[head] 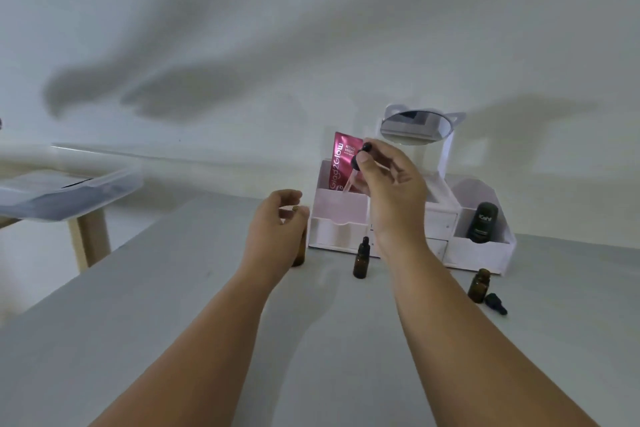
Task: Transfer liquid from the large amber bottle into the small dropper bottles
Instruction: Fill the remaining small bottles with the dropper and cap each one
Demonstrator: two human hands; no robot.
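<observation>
Your left hand [273, 229] wraps large amber glass bottle [298, 253] on grey table [173, 305]. Right hand [391, 191] pinches black-bulbed glass dropper [356, 163], raised. Step: carrying drawn liquid, likely. Next: steer tip into open small amber bottle [479, 285], far right.

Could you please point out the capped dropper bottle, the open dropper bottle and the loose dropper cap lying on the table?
Capped bottle [361, 263]: head view, on its amber body.
Open bottle [478, 286]: head view, on its amber body.
Loose cap [494, 303]: head view, on its black collar.
</observation>
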